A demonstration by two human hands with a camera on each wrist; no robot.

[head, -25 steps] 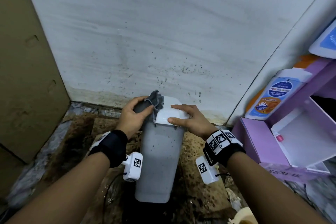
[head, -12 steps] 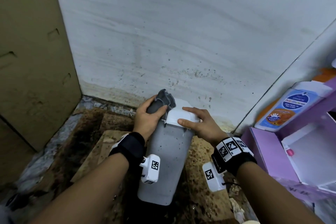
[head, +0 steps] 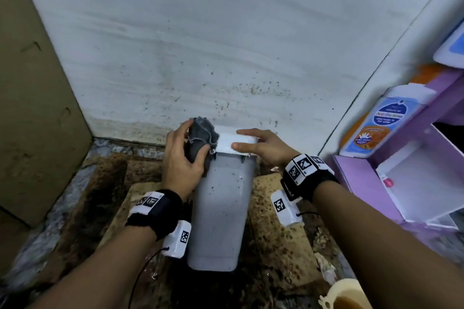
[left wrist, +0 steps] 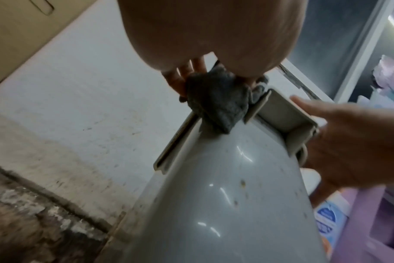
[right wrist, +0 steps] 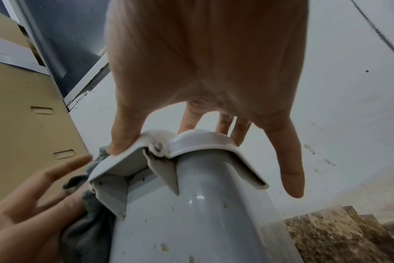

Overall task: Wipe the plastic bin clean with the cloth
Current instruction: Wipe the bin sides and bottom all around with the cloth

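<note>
Bin (head: 221, 211) wiping: your left hand (head: 182, 160) is gripping the cloth (head: 200, 139) against its rim. Your right hand (head: 263, 147), fingers straight, is bracing the lid (head: 234, 143); keep pressing firmly.

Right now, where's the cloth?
In the head view the grey cloth is bunched in the left hand, pressed against the bin's upper left corner beside the white lid.

Bare forearms; 2 black wristbands (head: 160, 211) carrying white tags with black square codes. A white camera block (head: 177, 239) (thin black cable trailing) hangs under each wrist.
</note>
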